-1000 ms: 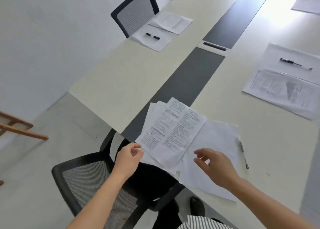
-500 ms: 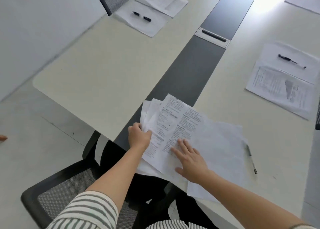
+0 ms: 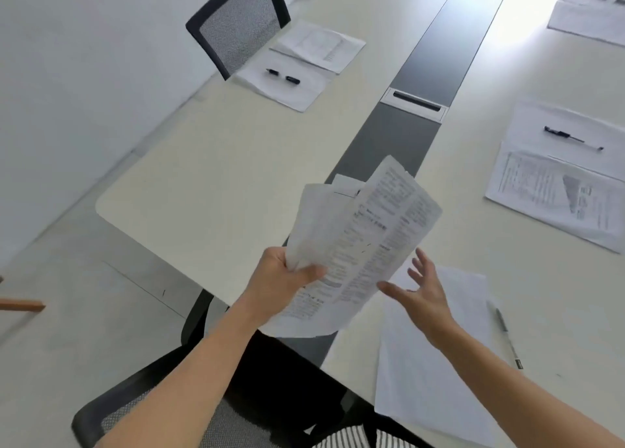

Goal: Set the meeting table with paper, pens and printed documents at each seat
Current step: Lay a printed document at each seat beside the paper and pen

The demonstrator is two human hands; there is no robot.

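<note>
A person stands at the near end of a long pale worktop (image 3: 220, 177). Their left hand (image 3: 287, 278) is raised above its edge, fingers and thumb curled round the bottom of a fanned sheaf of printed documents (image 3: 365, 238). The sheaf is lifted clear of the surface and tilts up and away. The right hand (image 3: 422, 295) hovers just beside the sheaf's lower right edge, fingers spread and straight, gripping nothing. Beneath that hand a blank sheet (image 3: 433, 363) lies flat on the worktop, with a pen (image 3: 507, 336) just beside its right edge.

Two other seats are already laid. At the far left, before a black mesh chair (image 3: 236, 24), a black pen (image 3: 282, 76) rests on plain paper, with a printed page (image 3: 319, 45) beyond it. On the right, a second black pen (image 3: 571, 138) lies on plain paper above another printed page (image 3: 554, 197). A dark grey strip (image 3: 439, 41) runs down the worktop's middle.
</note>
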